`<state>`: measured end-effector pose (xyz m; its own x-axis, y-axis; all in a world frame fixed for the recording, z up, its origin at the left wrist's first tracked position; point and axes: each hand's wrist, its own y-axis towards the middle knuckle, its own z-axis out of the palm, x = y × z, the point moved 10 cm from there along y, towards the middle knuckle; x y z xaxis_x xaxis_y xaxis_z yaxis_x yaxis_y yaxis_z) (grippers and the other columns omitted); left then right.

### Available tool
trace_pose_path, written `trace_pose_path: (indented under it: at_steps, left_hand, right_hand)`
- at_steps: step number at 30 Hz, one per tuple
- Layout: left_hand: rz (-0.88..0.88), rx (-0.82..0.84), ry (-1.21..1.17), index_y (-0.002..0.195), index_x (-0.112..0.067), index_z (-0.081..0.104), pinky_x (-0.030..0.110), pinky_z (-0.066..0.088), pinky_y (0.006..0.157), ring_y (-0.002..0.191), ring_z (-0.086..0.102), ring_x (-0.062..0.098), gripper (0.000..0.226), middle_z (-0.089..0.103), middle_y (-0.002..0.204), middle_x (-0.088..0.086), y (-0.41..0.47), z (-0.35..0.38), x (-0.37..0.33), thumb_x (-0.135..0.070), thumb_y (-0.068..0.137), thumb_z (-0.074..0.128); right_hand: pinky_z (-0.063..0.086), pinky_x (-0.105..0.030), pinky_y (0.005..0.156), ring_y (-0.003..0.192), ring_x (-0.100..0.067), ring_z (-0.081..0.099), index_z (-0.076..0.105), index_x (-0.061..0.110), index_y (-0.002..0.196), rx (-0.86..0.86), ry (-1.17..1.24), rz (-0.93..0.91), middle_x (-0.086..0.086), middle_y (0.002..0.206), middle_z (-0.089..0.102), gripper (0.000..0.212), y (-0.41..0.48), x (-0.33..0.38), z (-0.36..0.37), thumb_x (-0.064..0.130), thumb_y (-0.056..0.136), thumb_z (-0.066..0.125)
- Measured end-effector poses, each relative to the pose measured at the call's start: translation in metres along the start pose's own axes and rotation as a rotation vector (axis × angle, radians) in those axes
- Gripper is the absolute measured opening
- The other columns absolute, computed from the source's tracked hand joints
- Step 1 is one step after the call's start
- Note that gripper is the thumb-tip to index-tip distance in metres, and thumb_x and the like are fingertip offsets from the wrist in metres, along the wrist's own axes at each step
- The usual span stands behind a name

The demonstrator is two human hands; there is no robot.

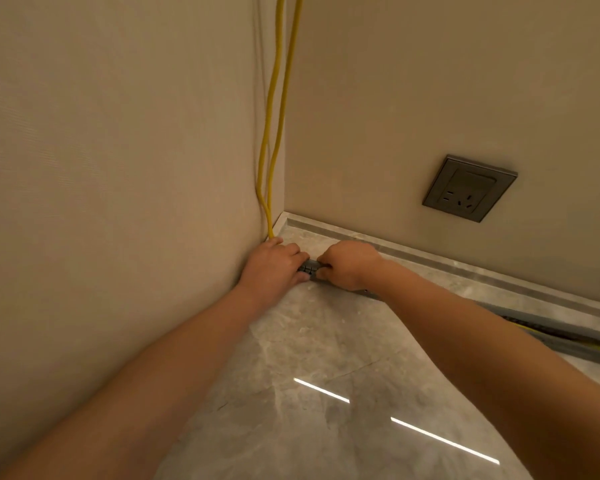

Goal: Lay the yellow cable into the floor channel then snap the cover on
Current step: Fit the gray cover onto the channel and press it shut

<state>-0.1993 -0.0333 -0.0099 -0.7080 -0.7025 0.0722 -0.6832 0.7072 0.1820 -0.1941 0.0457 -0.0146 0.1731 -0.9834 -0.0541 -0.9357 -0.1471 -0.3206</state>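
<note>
Pinching floor channel point(311, 269) at far corner with left hand point(274, 265) and right hand point(347, 265), close together. Likely springy, light yellow cable point(273, 98); grip low.

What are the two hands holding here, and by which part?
Both the left hand and right hand grip the grey floor channel at its end by the wall corner.

Beige walls point(118, 133) meeting at a corner, grey wall socket point(469, 188), glossy marble floor point(309, 358) — pale skirting point(464, 268).
</note>
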Motion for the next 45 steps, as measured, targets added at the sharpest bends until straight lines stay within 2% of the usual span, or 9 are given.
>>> trace_pose_path:
  at_steps: [7, 11, 14, 20, 24, 27, 31, 38, 45]
  left_hand:
    - [-0.066, 0.142, -0.208, 0.114, -0.034, 0.068, 0.035, 0.048, 0.081, 0.100, 0.060, 0.020, 0.037, 0.067, 0.106, -0.006, 0.015, -0.002, 0.018, -0.053, 0.082, 0.064]
    - [-0.092, 0.161, -0.249, 0.110, -0.034, 0.071, 0.031, 0.047, 0.077, 0.096, 0.062, 0.019, 0.036, 0.068, 0.104, -0.008, 0.017, -0.001, 0.021, -0.051, 0.078, 0.069]
    - [-0.085, 0.195, -0.264, 0.108, -0.034, 0.071, 0.030, 0.046, 0.073, 0.093, 0.062, 0.018, 0.034, 0.069, 0.102, -0.007, 0.020, -0.003, 0.021, -0.051, 0.079, 0.068]
    - [-0.017, 0.118, -0.133, 0.115, -0.031, 0.061, 0.036, 0.048, 0.085, 0.102, 0.059, 0.023, 0.037, 0.068, 0.109, -0.004, 0.010, -0.003, 0.012, -0.054, 0.088, 0.053]
    - [-0.031, 0.106, -0.165, 0.116, -0.032, 0.059, 0.035, 0.046, 0.087, 0.104, 0.057, 0.021, 0.036, 0.067, 0.112, -0.006, 0.009, -0.001, 0.013, -0.052, 0.087, 0.057]
    - [-0.034, 0.115, -0.182, 0.116, -0.033, 0.061, 0.034, 0.047, 0.085, 0.102, 0.058, 0.020, 0.035, 0.068, 0.111, -0.006, 0.010, 0.000, 0.014, -0.052, 0.087, 0.058]
    - [-0.014, 0.155, -0.155, 0.114, -0.032, 0.062, 0.036, 0.048, 0.085, 0.101, 0.059, 0.021, 0.035, 0.068, 0.109, -0.005, 0.013, -0.001, 0.013, -0.053, 0.087, 0.057]
    - [0.000, 0.080, -0.111, 0.119, -0.027, 0.057, 0.034, 0.046, 0.087, 0.102, 0.058, 0.021, 0.040, 0.064, 0.114, -0.004, 0.009, 0.001, 0.010, -0.052, 0.089, 0.054]
    - [0.165, 0.084, 0.113, 0.126, -0.017, 0.047, 0.038, 0.045, 0.072, 0.095, 0.062, 0.026, 0.042, 0.061, 0.114, 0.004, 0.010, 0.008, -0.003, -0.047, 0.098, 0.037]
  right_hand:
    - [0.036, -0.033, 0.063, 0.093, -0.030, 0.059, 0.062, 0.014, 0.107, -0.054, -0.004, 0.004, -0.009, 0.100, 0.060, 0.034, -0.006, 0.005, 0.000, 0.038, 0.096, 0.041]
    - [0.037, -0.035, 0.064, 0.097, -0.029, 0.054, 0.058, 0.013, 0.111, -0.155, 0.009, 0.020, -0.009, 0.104, 0.052, 0.037, -0.013, 0.012, 0.001, 0.043, 0.091, 0.052]
    - [0.036, -0.034, 0.061, 0.090, -0.030, 0.055, 0.062, 0.011, 0.108, -0.190, 0.004, 0.031, -0.009, 0.100, 0.053, 0.030, -0.011, 0.014, -0.003, 0.034, 0.092, 0.050]
    - [0.037, -0.035, 0.062, 0.089, -0.033, 0.059, 0.054, 0.009, 0.111, -0.231, -0.027, -0.067, -0.012, 0.102, 0.059, 0.031, -0.011, 0.016, -0.002, 0.033, 0.095, 0.044]
    - [0.034, -0.032, 0.058, 0.083, -0.027, 0.059, 0.059, 0.018, 0.096, -0.222, 0.124, -0.023, -0.005, 0.091, 0.062, 0.022, -0.009, 0.003, -0.003, 0.037, 0.089, 0.052]
    - [0.040, -0.029, 0.053, 0.074, -0.018, 0.059, 0.071, 0.030, 0.092, -0.215, 0.471, 0.125, 0.005, 0.080, 0.067, 0.016, -0.011, -0.020, 0.003, 0.039, 0.082, 0.063]
    - [0.052, -0.033, 0.072, 0.084, -0.013, 0.063, 0.073, 0.032, 0.105, -0.208, 0.754, 0.232, 0.009, 0.096, 0.072, 0.022, -0.013, -0.030, 0.015, 0.034, 0.084, 0.064]
    - [0.054, -0.037, 0.080, 0.090, -0.015, 0.064, 0.073, 0.034, 0.096, -0.279, 0.820, 0.423, 0.010, 0.095, 0.072, 0.019, -0.017, -0.036, 0.022, 0.031, 0.079, 0.067]
    - [0.052, -0.033, 0.073, 0.087, -0.014, 0.063, 0.071, 0.030, 0.097, -0.370, 0.715, 0.353, 0.010, 0.091, 0.071, 0.018, -0.020, -0.034, 0.017, 0.035, 0.083, 0.062]
